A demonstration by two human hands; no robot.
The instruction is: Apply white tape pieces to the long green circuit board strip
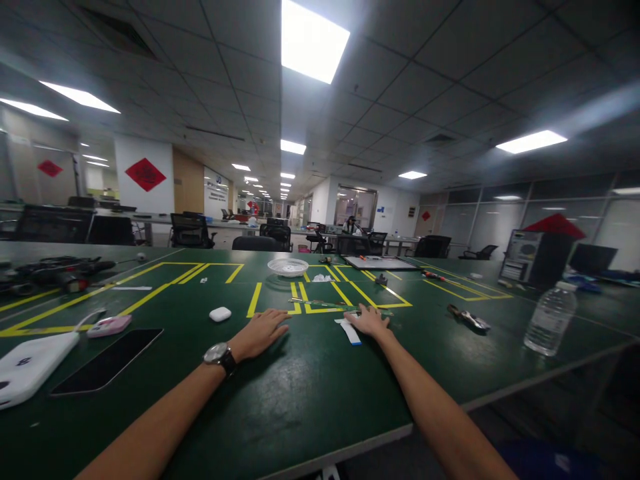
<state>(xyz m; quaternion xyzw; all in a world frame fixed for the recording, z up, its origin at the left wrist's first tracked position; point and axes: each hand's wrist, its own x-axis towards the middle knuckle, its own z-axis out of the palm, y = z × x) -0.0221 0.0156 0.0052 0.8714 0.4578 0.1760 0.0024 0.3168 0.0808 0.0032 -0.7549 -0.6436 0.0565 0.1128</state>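
My left hand (260,332) lies on the green table (295,393) with its fingers spread and nothing in it. A watch (217,355) is on that wrist. My right hand (369,321) rests with fingers apart at a small white strip with a blue end (350,331), touching or partly covering it. Just beyond the hands lies a long thin greenish strip (320,304). A white earphone case (220,314) sits to the left of my left hand. Behind the strip stands a white round basket (288,267).
On the left lie a black phone (110,360), a white device (35,367), a pink item (109,325) and dark gear (60,270). A plastic bottle (550,320), a metallic tool (469,319) and a computer case (535,257) stand or lie right. A person (351,227) sits far back.
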